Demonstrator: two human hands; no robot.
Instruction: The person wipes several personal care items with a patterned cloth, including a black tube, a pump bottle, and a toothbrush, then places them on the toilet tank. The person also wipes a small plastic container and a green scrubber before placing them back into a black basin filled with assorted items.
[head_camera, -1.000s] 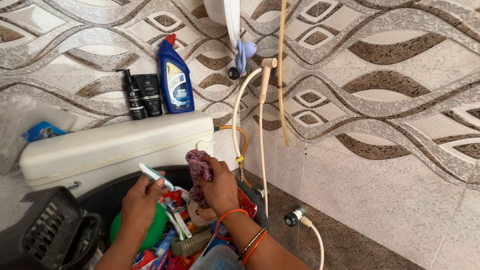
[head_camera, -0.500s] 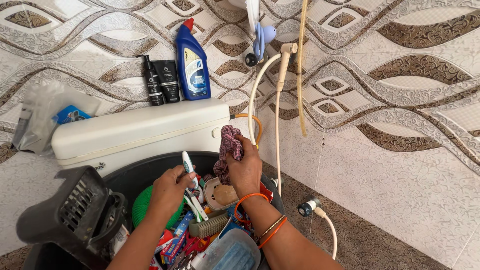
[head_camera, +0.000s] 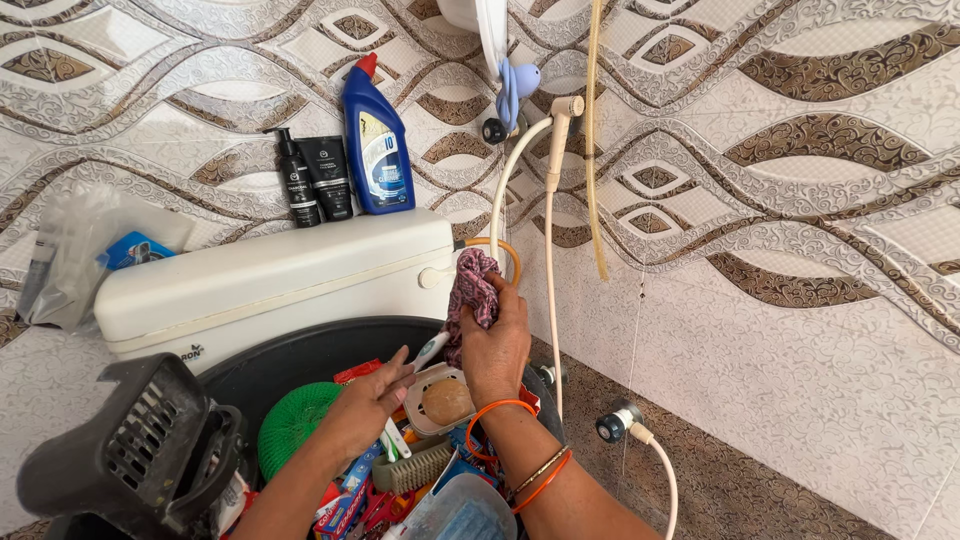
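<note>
My right hand (head_camera: 497, 340) grips a crumpled pink and maroon cloth (head_camera: 473, 285) and holds it up beside the flush lever of the white cistern (head_camera: 270, 275). My left hand (head_camera: 372, 400) holds a white and teal toothbrush (head_camera: 428, 350) low over the black toilet lid (head_camera: 300, 355). Just below the two hands lies a soap dish with a brown soap bar (head_camera: 446, 400), amid a pile of toiletries. Orange bangles circle my right wrist.
A blue cleaner bottle (head_camera: 376, 140) and two black toiletry containers (head_camera: 311, 180) stand on the cistern. A green scrubber (head_camera: 290, 425), scrub brush (head_camera: 412, 467) and black plastic basket (head_camera: 135, 450) lie below. A hand-spray hose (head_camera: 548, 250) hangs on the tiled wall.
My right hand has lifted the cloth a little higher toward the cistern. My left hand has tipped the toothbrush from upright to slanting right and moved nearer the soap dish.
</note>
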